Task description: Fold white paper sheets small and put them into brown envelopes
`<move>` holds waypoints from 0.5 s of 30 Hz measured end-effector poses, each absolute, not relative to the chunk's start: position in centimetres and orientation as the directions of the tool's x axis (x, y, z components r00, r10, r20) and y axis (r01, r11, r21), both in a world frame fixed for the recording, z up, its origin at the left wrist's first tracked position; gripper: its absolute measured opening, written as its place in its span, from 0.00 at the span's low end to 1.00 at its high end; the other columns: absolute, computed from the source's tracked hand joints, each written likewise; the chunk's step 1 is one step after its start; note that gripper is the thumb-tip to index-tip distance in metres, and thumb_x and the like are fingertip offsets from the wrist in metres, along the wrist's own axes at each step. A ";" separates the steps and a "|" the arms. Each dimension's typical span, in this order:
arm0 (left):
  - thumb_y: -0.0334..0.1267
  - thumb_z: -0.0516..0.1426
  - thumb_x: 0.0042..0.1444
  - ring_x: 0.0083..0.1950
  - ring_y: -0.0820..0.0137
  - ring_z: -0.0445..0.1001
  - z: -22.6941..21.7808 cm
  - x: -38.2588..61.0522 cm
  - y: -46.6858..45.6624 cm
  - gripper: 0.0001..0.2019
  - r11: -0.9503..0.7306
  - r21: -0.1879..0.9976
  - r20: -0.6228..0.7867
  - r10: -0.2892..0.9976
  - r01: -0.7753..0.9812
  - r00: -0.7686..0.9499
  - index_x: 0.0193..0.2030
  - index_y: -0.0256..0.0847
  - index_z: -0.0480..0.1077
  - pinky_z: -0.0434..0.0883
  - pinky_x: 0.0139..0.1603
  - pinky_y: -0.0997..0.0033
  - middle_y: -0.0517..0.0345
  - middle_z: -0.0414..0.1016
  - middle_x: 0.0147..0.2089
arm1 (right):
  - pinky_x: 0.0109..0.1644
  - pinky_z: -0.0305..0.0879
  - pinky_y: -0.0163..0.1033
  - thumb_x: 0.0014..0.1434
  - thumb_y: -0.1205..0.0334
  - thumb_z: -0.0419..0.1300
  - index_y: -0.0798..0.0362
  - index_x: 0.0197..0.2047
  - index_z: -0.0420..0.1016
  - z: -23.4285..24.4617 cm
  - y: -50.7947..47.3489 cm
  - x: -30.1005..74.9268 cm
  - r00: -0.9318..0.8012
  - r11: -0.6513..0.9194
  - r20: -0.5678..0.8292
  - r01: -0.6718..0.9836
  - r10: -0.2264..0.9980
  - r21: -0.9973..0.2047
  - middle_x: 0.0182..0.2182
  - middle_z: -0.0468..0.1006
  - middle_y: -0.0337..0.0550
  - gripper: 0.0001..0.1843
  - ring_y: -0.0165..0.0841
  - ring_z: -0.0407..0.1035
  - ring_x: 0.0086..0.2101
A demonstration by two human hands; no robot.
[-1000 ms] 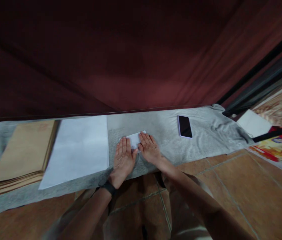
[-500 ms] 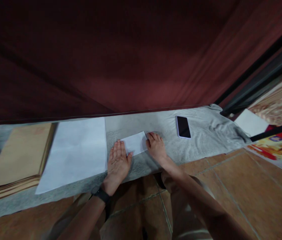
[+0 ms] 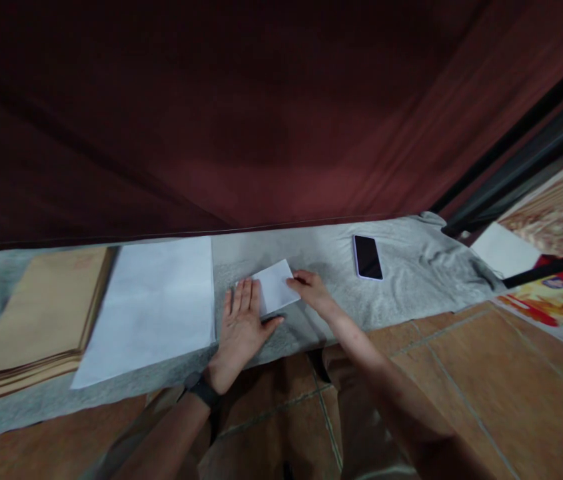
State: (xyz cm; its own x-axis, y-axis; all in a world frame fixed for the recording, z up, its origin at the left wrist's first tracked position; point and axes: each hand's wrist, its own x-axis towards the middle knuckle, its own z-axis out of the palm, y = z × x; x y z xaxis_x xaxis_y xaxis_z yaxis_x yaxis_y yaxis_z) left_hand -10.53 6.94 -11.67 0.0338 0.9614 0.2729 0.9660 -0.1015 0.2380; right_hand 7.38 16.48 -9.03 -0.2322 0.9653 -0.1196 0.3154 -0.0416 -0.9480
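A small folded sheet of white paper (image 3: pixel 275 288) lies on the grey cloth (image 3: pixel 328 283) in front of me. My left hand (image 3: pixel 244 321) is flat over its left end, fingers stretched and thumb out to the side, with a dark watch on the wrist. At the paper's right edge, my right hand (image 3: pixel 310 291) pinches the edge between thumb and fingers. Left of my hands is a stack of large white paper sheets (image 3: pixel 154 303).
Brown paper envelopes (image 3: pixel 41 307) are piled at the far left. A phone (image 3: pixel 368 257) lies to the right on the cloth. Dark red fabric (image 3: pixel 261 133) rises behind. At the right are black bars (image 3: pixel 551 267) and a colourful printed package (image 3: pixel 558 300) above the tiled floor (image 3: pixel 511 373).
My right hand has gone from lying at the paper's right edge to pinching it. The folded paper has tilted slightly, and my left thumb has moved off it, spreading outward.
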 end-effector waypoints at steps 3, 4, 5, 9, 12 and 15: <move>0.51 0.51 0.65 0.75 0.47 0.55 -10.1 -10.1 7.3 0.36 -0.124 0.374 0.287 0.958 0.919 0.013 0.73 0.30 0.55 0.55 0.73 0.43 0.35 0.57 0.75 | 0.33 0.65 0.33 0.59 0.48 0.61 0.51 0.31 0.74 -7.6 15.8 6.7 -0.313 -0.042 -0.054 0.046 0.948 -0.998 0.24 0.74 0.35 0.15 0.31 0.69 0.28; 0.47 0.49 0.67 0.74 0.49 0.58 -9.6 -10.0 7.5 0.32 -0.115 0.451 0.286 0.958 0.885 -0.021 0.72 0.31 0.57 0.57 0.72 0.45 0.37 0.60 0.74 | 0.35 0.68 0.35 0.61 0.45 0.59 0.51 0.33 0.75 -7.2 15.6 6.5 -0.348 -0.053 -0.051 0.002 0.936 -0.999 0.27 0.77 0.38 0.17 0.32 0.70 0.31; 0.46 0.48 0.68 0.72 0.50 0.62 -9.1 -10.0 7.7 0.29 -0.101 0.546 0.278 0.958 0.831 -0.066 0.71 0.33 0.60 0.60 0.71 0.46 0.39 0.63 0.72 | 0.38 0.70 0.36 0.63 0.43 0.55 0.52 0.36 0.76 -6.9 15.4 6.2 -0.362 -0.068 -0.056 -0.022 0.930 -0.997 0.31 0.79 0.41 0.20 0.33 0.73 0.33; 0.51 0.45 0.70 0.63 0.57 0.73 -7.9 -9.8 8.8 0.25 0.001 0.955 0.103 0.937 0.297 -0.335 0.62 0.37 0.70 0.69 0.66 0.54 0.44 0.77 0.60 | 0.46 0.74 0.40 0.64 0.43 0.54 0.52 0.47 0.75 -7.5 15.2 5.5 -0.210 -0.125 -0.125 0.009 0.970 -0.992 0.45 0.81 0.48 0.22 0.35 0.75 0.43; 0.52 0.51 0.67 0.62 0.60 0.75 -8.0 -9.1 9.1 0.23 -0.029 0.976 -0.067 0.904 -0.218 -0.422 0.62 0.41 0.68 0.73 0.63 0.57 0.48 0.79 0.58 | 0.44 0.75 0.41 0.61 0.45 0.59 0.52 0.46 0.74 -8.8 15.0 5.4 -0.229 -0.239 -0.222 -0.046 0.948 -0.970 0.42 0.81 0.48 0.20 0.36 0.77 0.40; 0.48 0.61 0.59 0.59 0.60 0.77 -8.7 -8.5 9.1 0.23 0.005 0.891 -0.201 0.902 -0.455 -0.383 0.58 0.42 0.70 0.75 0.59 0.58 0.49 0.80 0.55 | 0.40 0.75 0.41 0.55 0.49 0.64 0.52 0.44 0.74 -9.6 14.8 5.4 -0.359 -0.321 -0.261 -0.119 0.896 -0.939 0.38 0.81 0.44 0.18 0.35 0.76 0.35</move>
